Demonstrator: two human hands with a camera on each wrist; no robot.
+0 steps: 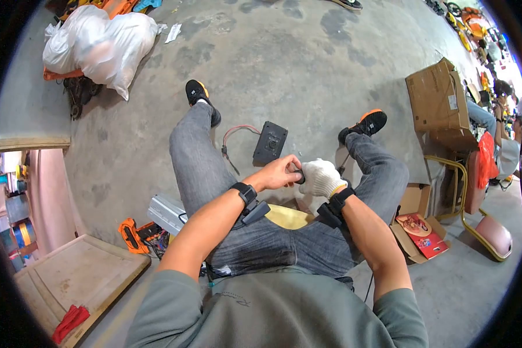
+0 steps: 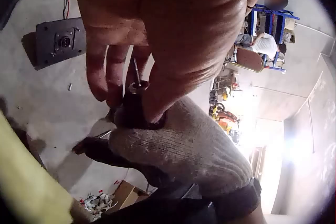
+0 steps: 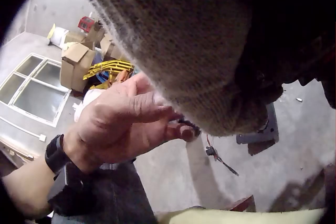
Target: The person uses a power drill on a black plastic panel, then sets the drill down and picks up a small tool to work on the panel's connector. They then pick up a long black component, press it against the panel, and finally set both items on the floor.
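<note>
My bare left hand (image 1: 281,173) pinches a small black part (image 1: 299,176) between thumb and fingers. My right hand (image 1: 322,177), in a white knitted glove, is curled against the same part from the other side. In the left wrist view, a thin metal pin (image 2: 137,71) stands up from the dark part (image 2: 137,111), between the fingers of my left hand (image 2: 173,35). The right wrist view shows my left hand (image 3: 126,121) meeting the glove (image 3: 178,50), which hides most of the part. What the glove's inner fingers hold cannot be made out.
A black rectangular unit (image 1: 270,143) with red wiring lies on the floor between the feet. At the right are a cardboard box (image 1: 438,98), a chair (image 1: 496,235) and an open carton (image 1: 414,246). An orange tool (image 1: 134,236) and wooden board (image 1: 81,275) lie left.
</note>
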